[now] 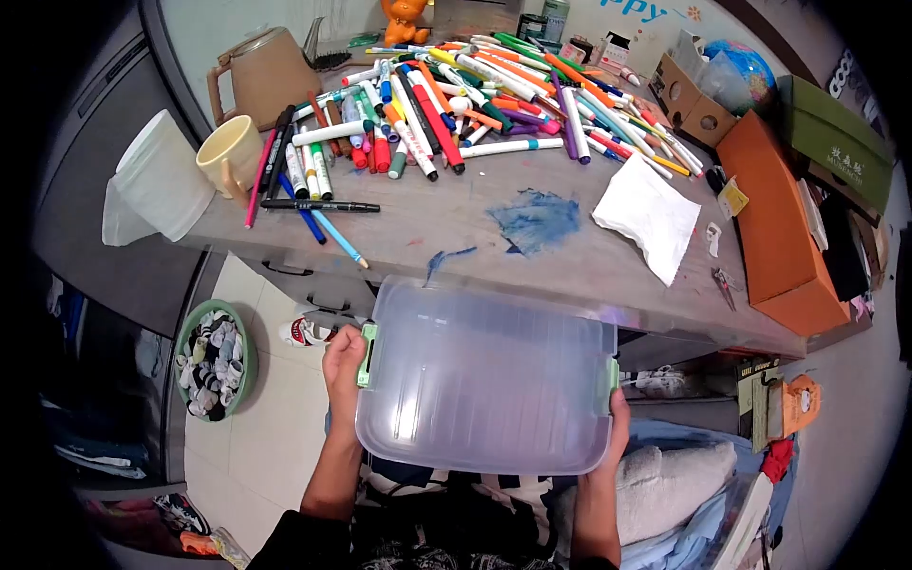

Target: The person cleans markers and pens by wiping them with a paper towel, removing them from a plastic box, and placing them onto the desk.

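Lower centre of the frame, plastic box: the clear box [484, 380] is raised in front of the near edge of the desk [427, 214], held at both ends.
Box direction: its long axis runs left to right across the frame, dipping slightly towards the right; the broad face is turned to the camera. Whether that face is the lid or the base, I cannot tell.
Box latches: the left latch [367, 356] and the right latch [613, 375] are light green, one on each short side.
Left hand: the left hand [342, 369] is closed around the left end, its fingers bent beside the latch.
Right hand: the right hand [617, 427] grips the lower right side, thumb along the edge; its other fingers are hidden.
Markers: a big loose heap of markers [437, 123] spreads over the upper centre, outside the box, pointing many ways.
Progress: the box is in hand, while the markers lie unsorted and uncontained, which looks like an early stage.
Desk surroundings: a yellow mug [249, 152] is at upper left, a blue stain [537, 223] at upper centre, and a white tissue [648, 214] right of it.
Floor: a green basket [252, 370] of socks is at middle left.
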The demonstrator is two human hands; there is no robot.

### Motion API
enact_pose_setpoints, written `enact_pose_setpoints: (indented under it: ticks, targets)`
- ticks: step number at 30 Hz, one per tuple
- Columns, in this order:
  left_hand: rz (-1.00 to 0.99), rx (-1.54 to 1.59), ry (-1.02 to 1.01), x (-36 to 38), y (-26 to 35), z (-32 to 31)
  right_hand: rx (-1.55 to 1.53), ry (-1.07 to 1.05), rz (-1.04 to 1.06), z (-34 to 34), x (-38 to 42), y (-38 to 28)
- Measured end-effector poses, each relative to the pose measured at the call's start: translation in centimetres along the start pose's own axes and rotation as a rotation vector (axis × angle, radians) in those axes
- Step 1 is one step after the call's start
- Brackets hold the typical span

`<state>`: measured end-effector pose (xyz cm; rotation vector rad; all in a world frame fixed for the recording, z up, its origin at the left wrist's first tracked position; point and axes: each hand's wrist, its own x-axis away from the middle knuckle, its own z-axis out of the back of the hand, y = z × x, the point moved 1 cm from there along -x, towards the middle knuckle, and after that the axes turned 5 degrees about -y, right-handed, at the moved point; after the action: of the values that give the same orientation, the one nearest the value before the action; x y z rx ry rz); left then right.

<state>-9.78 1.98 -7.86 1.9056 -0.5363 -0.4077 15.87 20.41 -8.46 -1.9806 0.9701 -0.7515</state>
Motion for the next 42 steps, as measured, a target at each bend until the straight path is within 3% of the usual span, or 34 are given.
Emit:
enact_pose_setpoints:
  ticks: [4,9,12,18,24,27,29,32,35,37,39,42]
  targets:
    - [0.003,-0.018,0.02,0.1,0.1,-0.7,0.043,-0.051,0.042,-0.6,0.2,-0.8]
    - [0.036,-0.022,0.023,-0.3,-0.1,-1.0,0.087,0.055,0.123,-0.6,0.6,-0.4]
    - [0.056,-0.003,0.026,0.3,0.7,-1.0,0.062,-0.017,0.162,-1.7,1.2,-1.4]
    - [0.028,0.023,-0.032,1.3,1.9,-0.7,0.006,-0.089,0.087,-1.5,2.2,-1.7]
    - [0.049,0.054,0.001,1.6,3.0,-1.2,-0.027,-0.051,0.116,-3.1,2.5,-2.9]
    - [0.054,0.045,-0.027,1.5,3.1,-1.0,-0.01,0.145,0.124,-2.7,2.2,-3.7]
    - [0.046,0.015,-0.032,1.5,3.3,-1.0,0.347,0.131,0.479,-0.2,0.4,-5.0]
    - [0.037,-0.023,-0.081,1.3,3.0,-0.1,0.613,0.175,0.725,0.1,-0.3,-9.0]
    - [0.03,-0.026,-0.078,1.4,2.8,0.0,0.894,0.052,0.771,-2.4,-1.8,-12.8]
    - [0.03,-0.071,-0.082,1.4,2.8,-0.2,0.898,0.062,0.736,-5.2,-4.6,-13.6]
    - [0.013,-0.114,-0.072,1.5,2.8,-0.3,1.044,-0.058,0.72,-6.5,-7.9,-14.5]
    - [0.009,-0.226,-0.083,2.0,2.9,-0.3,1.523,-0.074,1.123,-9.4,-10.8,-14.9]
